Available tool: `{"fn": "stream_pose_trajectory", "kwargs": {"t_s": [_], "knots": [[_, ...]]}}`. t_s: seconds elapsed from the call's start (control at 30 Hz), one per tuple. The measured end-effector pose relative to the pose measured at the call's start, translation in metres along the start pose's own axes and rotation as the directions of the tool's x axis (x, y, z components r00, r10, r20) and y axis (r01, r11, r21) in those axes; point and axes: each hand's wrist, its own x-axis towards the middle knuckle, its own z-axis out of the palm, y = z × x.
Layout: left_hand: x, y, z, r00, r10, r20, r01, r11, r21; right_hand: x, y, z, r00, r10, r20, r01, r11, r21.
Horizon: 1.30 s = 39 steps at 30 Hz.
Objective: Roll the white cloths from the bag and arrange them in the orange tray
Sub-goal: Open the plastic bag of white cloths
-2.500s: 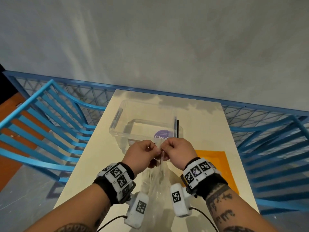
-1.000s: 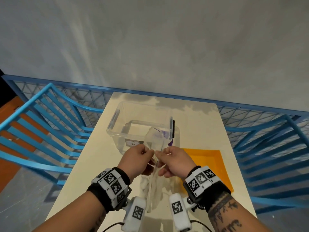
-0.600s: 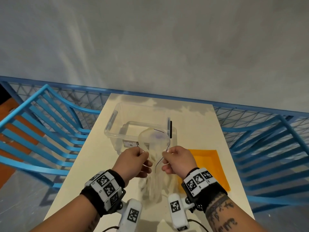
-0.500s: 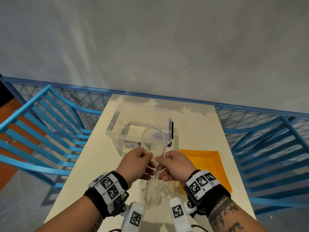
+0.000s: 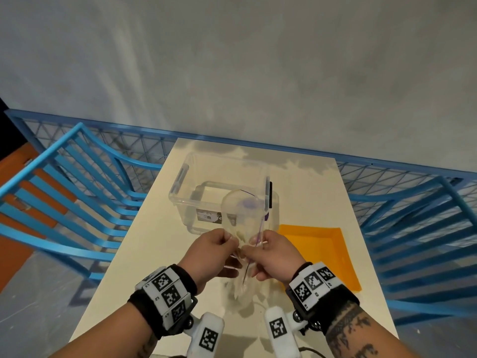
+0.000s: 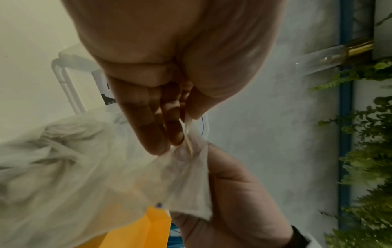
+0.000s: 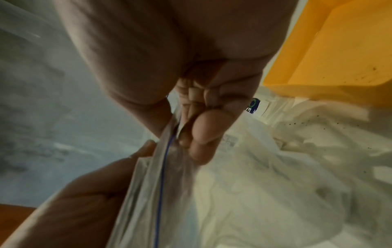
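Observation:
Both hands hold a clear zip bag (image 5: 241,228) upright over the cream table (image 5: 144,244). My left hand (image 5: 219,244) pinches one side of the bag's mouth, and my right hand (image 5: 265,245) pinches the other side by its blue zip line (image 7: 163,167). Crumpled white cloths (image 7: 286,176) fill the bag's lower part (image 6: 53,159) beneath my hands. An orange tray (image 5: 322,251) lies flat on the table just right of my right hand, and its corner (image 6: 155,223) also shows under the bag in the left wrist view.
A clear plastic tub (image 5: 222,184) with a black clip stands on the table behind the bag. Blue slatted chairs (image 5: 64,197) flank the table on both sides, and a blue mesh fence (image 5: 387,174) runs along the grey wall.
My hands pulled the bag's mouth apart, then drew close together again. The top of the bag now bulges open above my fingers.

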Motion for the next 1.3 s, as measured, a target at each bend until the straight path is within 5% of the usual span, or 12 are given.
{"fn": "stream_pose_trajectory", "kwargs": {"t_s": [0.1, 0.33, 0.4, 0.53, 0.6, 0.7, 0.77, 0.83, 0.97, 1.07, 1.17, 1.3], "knots": [[0.002, -0.004, 0.000, 0.999, 0.007, -0.038, -0.010, 0.997, -0.081, 0.006, 0.005, -0.002, 1.000, 0.002, -0.003, -0.002, 1.000, -0.011], [0.007, -0.010, -0.025, 0.995, -0.095, -0.015, 0.078, 0.890, -0.449, 0.012, 0.046, -0.034, 0.963, 0.261, -0.068, -0.269, 0.912, -0.309], [0.003, -0.010, -0.019, 0.990, -0.140, 0.007, 0.129, 0.891, -0.436, 0.012, 0.043, -0.030, 0.982, 0.171, -0.077, -0.188, 0.920, -0.345], [-0.001, -0.016, -0.011, 0.997, -0.044, 0.065, 0.048, 0.997, -0.067, 0.027, 0.027, -0.014, 0.969, -0.156, -0.189, 0.124, 0.977, -0.171], [0.000, -0.021, -0.016, 0.997, -0.029, 0.071, 0.014, 0.979, 0.202, 0.035, 0.012, -0.009, 0.986, -0.046, -0.159, 0.054, 0.997, 0.048], [0.007, -0.032, -0.033, 0.999, -0.022, -0.035, 0.037, 0.848, 0.529, 0.040, 0.006, -0.008, 0.984, 0.173, -0.034, -0.143, 0.897, 0.418], [0.013, -0.041, -0.050, 0.984, -0.128, -0.127, 0.169, 0.903, 0.396, 0.042, 0.014, -0.012, 0.971, 0.240, 0.025, -0.215, 0.817, 0.534], [0.016, -0.042, -0.063, 0.950, -0.297, -0.101, 0.298, 0.954, -0.001, 0.037, 0.029, -0.020, 0.966, 0.239, 0.100, -0.254, 0.799, 0.546], [0.021, -0.029, -0.062, 0.935, -0.349, 0.065, 0.317, 0.739, -0.595, 0.020, 0.052, -0.027, 0.940, 0.192, 0.283, -0.201, 0.980, 0.001], [0.025, -0.014, -0.040, 0.942, -0.326, 0.075, 0.286, 0.668, -0.687, 0.021, 0.054, -0.028, 0.970, 0.080, 0.229, -0.018, 0.965, -0.262], [0.032, -0.009, -0.024, 0.956, -0.292, -0.018, 0.211, 0.731, -0.649, 0.031, 0.047, -0.031, 0.974, -0.093, 0.206, 0.179, 0.875, -0.450], [0.036, -0.005, -0.013, 0.979, -0.197, -0.042, 0.117, 0.726, -0.678, 0.036, 0.037, -0.014, 0.963, -0.080, 0.258, 0.159, 0.940, -0.301]]}}
